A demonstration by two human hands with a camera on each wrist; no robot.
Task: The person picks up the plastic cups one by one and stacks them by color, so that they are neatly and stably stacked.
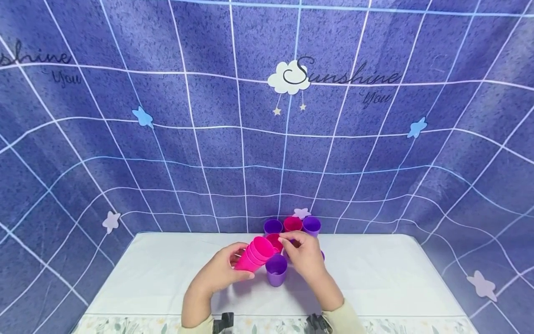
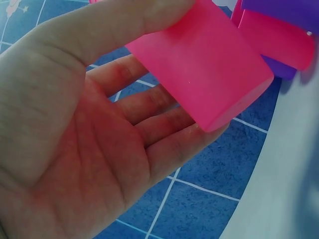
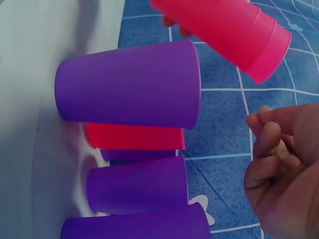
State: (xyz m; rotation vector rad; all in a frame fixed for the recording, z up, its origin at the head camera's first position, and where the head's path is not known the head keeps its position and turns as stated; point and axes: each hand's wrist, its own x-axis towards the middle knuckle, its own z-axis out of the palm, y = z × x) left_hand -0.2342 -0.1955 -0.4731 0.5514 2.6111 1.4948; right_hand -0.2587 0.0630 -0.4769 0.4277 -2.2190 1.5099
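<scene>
My left hand [image 1: 219, 269] grips a tilted stack of nested pink cups [image 1: 249, 260], mouths facing up and right. In the left wrist view, the thumb lies across the pink wall and the fingers pass behind it. My right hand [image 1: 307, 257] is raised over the standing cups, thumb and fingertips drawn together. The right wrist view shows its curled fingers [image 3: 261, 169] with nothing between them, apart from the stack. Below and between the hands stands an upright purple cup [image 1: 276, 274], with a pink cup [image 1: 274, 243] behind it, partly hidden by the stack.
At the back stand a purple cup [image 1: 273, 227], a pink cup [image 1: 293, 224] and another purple cup [image 1: 311, 226]. More purple cups are partly hidden behind my right hand. A white table [image 1: 167, 264] meets a blue checked curtain [image 1: 217, 153] at its far edge.
</scene>
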